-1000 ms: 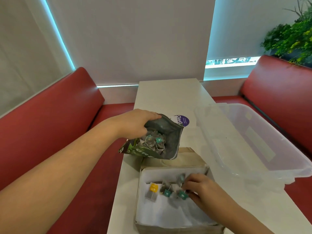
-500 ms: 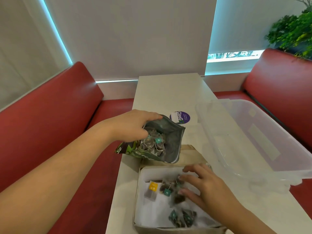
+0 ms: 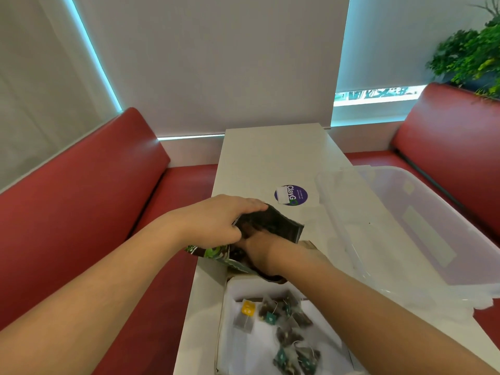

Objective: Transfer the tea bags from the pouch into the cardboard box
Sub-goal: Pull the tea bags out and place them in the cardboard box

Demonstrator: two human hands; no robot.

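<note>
My left hand grips the top edge of a dark pouch with a green print, held tilted above the table's near left side. My right hand reaches into the pouch's mouth; its fingers are hidden inside, so what they hold cannot be seen. Just below, the cardboard box with a white lining holds several tea bags with teal tags and one with a yellow tag.
A large clear plastic tub lies on the table's right side, overhanging its edge. A purple round sticker marks the white table. Red bench seats flank both sides; a green plant stands at the far right.
My right hand left the box, where it dropped tea bags, and went up into the pouch. More tea bags lie in the box than a second ago. The left hand kept holding the pouch.
</note>
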